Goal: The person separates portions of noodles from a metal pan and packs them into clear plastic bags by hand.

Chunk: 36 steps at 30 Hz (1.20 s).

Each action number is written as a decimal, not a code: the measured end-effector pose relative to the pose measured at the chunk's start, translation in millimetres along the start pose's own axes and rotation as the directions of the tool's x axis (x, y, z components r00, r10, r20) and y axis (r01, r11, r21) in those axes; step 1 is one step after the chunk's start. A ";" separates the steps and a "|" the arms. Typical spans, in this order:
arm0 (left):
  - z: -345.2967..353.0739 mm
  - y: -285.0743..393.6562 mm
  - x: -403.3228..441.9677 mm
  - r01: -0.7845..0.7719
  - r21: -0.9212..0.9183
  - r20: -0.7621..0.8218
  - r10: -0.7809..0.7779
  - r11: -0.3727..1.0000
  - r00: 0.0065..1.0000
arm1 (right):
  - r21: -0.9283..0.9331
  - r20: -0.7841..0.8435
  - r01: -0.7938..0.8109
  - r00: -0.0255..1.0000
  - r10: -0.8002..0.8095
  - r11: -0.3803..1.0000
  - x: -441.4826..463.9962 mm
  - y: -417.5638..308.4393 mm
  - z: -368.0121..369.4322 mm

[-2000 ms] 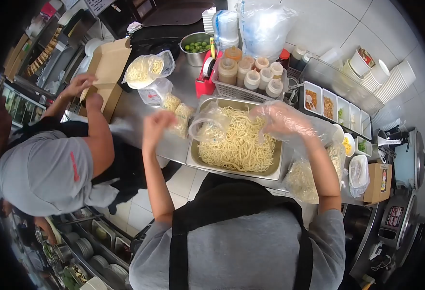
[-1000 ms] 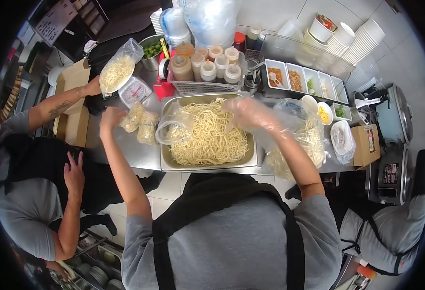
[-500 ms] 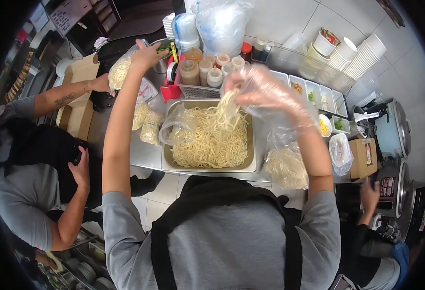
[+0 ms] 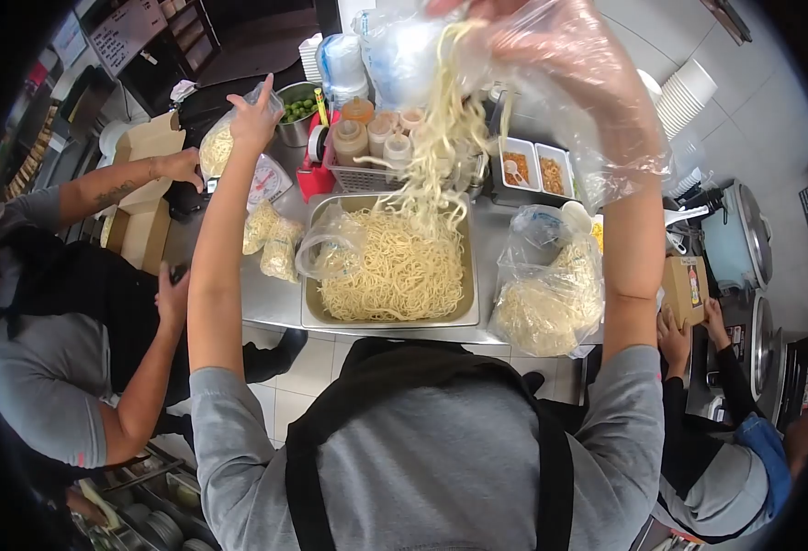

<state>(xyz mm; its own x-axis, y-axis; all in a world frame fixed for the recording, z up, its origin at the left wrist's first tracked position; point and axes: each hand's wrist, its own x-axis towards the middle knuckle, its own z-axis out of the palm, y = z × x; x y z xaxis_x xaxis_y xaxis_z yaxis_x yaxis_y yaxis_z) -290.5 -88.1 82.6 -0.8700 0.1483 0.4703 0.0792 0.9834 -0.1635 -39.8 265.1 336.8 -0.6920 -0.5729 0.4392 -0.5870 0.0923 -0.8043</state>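
My right hand (image 4: 560,55), in a loose clear plastic glove, is raised high with its fingers closed on a bundle of noodles (image 4: 445,119). The strands hang down towards the metal tray (image 4: 477,308), which holds a heap of loose noodles (image 4: 395,275). My left hand (image 4: 255,124), bare, is at the mouth of a clear plastic bag of noodles (image 4: 216,151); its film shows between the fingers, some of which stick out. Below that hand stands a dial scale (image 4: 269,179). A clear plastic tub or bag (image 4: 332,243) lies on the heap's left side.
Filled noodle bags (image 4: 280,248) lie left of the tray, and a larger bag (image 4: 546,308) lies right. Behind are sauce bottles (image 4: 351,142) in a basket and topping containers (image 4: 519,165). One co-worker's hand (image 4: 179,168) is near the weighed bag; another person holds a cardboard box (image 4: 686,283).
My right hand has risen and come nearer the camera, pulling the noodles up in long strands. My left hand has shifted slightly left and down. The person at right has taken hold of the box.
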 end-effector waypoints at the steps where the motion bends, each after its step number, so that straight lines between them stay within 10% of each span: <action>1: 43.2 -17.3 15.9 -0.080 0.100 -0.007 0.081 0.992 0.997 | 0.214 -0.018 0.055 0.998 -0.052 0.975 -1.6 -2.3 9.8; 2: 48.5 -21.6 17.2 -0.156 0.151 0.030 0.153 0.976 0.988 | 0.419 -0.046 0.108 0.994 -0.098 0.902 -2.0 -2.1 16.5; 5: -3.5 -13.9 15.5 -0.387 0.170 0.201 0.353 0.906 0.914 | -0.013 0.035 -0.088 0.996 0.088 0.996 -6.5 31.9 23.3; 8: -41.8 6.1 17.6 0.121 -0.118 0.206 -0.095 0.986 0.974 | -0.048 -0.077 -0.337 0.940 0.333 0.940 -26.0 54.2 48.8; 13: -21.2 -24.9 27.5 0.128 -0.167 0.191 -0.095 0.978 0.977 | -0.490 0.155 -0.460 0.789 0.594 0.740 -71.4 204.6 96.2; 17: -25.7 -26.0 21.9 0.442 -0.517 0.501 -0.160 0.733 0.850 | -0.621 0.035 -0.244 0.941 0.337 0.745 -116.1 276.5 144.2; 22: -55.7 -40.5 26.0 0.473 -0.635 0.470 -0.180 0.610 0.864 | -0.589 0.103 -0.182 0.950 0.296 0.787 -114.2 280.8 138.0; 24: -78.3 -52.8 30.9 0.453 -0.703 0.456 -0.141 0.548 0.879 | -0.113 0.001 -0.435 0.899 0.438 0.893 -98.5 253.1 115.7; 26: -99.8 -67.6 33.4 0.382 -0.770 0.389 -0.100 0.511 0.916 | 0.370 0.093 -0.666 0.720 0.688 0.647 -71.2 174.9 88.9; 27: -114.7 -74.8 34.4 0.398 -0.803 0.431 -0.028 0.445 0.902 | -0.112 -0.038 -0.433 0.901 0.432 0.894 -63.5 122.8 76.7; 29: -158.4 -70.1 21.0 0.399 -0.829 0.435 0.002 0.392 0.900 | 0.190 -0.151 -0.216 0.957 0.246 0.958 -56.9 95.3 53.5; 36: -217.1 -28.0 -2.4 0.293 -0.938 0.337 0.291 0.184 0.896 | 0.108 -0.365 0.107 0.929 -0.060 0.988 -15.6 14.4 5.4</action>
<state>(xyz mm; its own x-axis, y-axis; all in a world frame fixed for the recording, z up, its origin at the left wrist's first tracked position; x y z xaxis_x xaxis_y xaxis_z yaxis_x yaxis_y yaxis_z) -184.9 -93.2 274.3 -0.9200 0.3834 0.0815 0.2163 0.3231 0.9213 -35.2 270.9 316.2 -0.7607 -0.2411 0.6026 -0.6085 -0.0581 -0.7914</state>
